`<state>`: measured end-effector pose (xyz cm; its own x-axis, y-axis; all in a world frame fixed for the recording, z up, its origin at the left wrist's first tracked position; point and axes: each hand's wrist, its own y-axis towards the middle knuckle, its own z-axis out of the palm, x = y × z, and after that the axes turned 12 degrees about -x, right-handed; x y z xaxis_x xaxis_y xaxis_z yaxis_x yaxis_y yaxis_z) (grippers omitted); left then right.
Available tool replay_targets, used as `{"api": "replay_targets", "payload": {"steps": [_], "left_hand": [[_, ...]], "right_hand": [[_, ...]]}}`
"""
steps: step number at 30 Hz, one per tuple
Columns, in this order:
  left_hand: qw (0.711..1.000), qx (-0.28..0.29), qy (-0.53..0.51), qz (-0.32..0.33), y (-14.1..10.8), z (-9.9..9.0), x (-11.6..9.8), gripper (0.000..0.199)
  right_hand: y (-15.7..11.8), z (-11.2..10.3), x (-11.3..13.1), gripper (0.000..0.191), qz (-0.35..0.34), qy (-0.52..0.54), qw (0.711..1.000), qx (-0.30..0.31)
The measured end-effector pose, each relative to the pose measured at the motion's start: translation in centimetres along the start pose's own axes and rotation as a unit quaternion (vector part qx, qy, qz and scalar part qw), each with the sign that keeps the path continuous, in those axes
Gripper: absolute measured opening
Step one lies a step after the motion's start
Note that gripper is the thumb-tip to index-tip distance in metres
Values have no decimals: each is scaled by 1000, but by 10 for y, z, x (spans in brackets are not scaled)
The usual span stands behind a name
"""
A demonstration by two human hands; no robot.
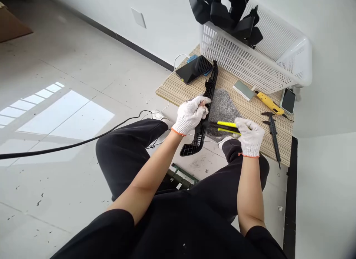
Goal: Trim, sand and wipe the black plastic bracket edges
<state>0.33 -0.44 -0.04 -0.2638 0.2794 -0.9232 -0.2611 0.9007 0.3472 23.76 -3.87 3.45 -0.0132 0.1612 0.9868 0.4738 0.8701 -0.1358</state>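
Observation:
My left hand (191, 112), in a white knit glove with an orange cuff, is closed round the middle of a long black plastic part (210, 86). The part lies at a slant, its far end over the table and its wide ribbed end (191, 148) over my lap. My right hand (250, 135), gloved likewise, grips a yellow-and-black tool (226, 126) that looks like a utility knife. Its dark front end is blurred and points left at the part, close to my left hand; whether it touches cannot be made out. A grey cloth (221, 107) lies beneath, over the table edge.
On the wood-grain table (174, 89) are a black phone (194, 69), a grey-green block (243, 90), a yellow corded tool (269, 102), a caliper (274, 136) and another phone (288, 100). A white basket (250, 62) behind holds black plastic parts (228, 14). A cable (75, 143) crosses at left.

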Motion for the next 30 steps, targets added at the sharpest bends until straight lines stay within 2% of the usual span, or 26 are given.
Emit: {"api": "replay_targets", "payload": {"steps": [6, 9, 12, 16, 19, 30], "left_hand": [[1000, 2, 12, 14, 1, -1, -1, 28], [1000, 1, 19, 17, 1, 0, -1, 27], [1000, -1, 15, 18, 1, 0, 0, 27], [1000, 3, 13, 20, 1, 0, -1, 27], [1000, 2, 6, 22, 1, 0, 1, 25], [1000, 0, 13, 16, 0, -1, -1, 28]], "right_hand": [[1, 2, -3, 36, -23, 19, 999, -29], [1, 3, 0, 36, -12, 5, 1000, 0], [0, 4, 2, 33, -9, 8, 1000, -13], [-5, 5, 4, 30, -10, -2, 1000, 28], [-7, 5, 3, 29, -11, 7, 1000, 8], [-7, 3, 4, 27, -5, 2, 1000, 5]]}}
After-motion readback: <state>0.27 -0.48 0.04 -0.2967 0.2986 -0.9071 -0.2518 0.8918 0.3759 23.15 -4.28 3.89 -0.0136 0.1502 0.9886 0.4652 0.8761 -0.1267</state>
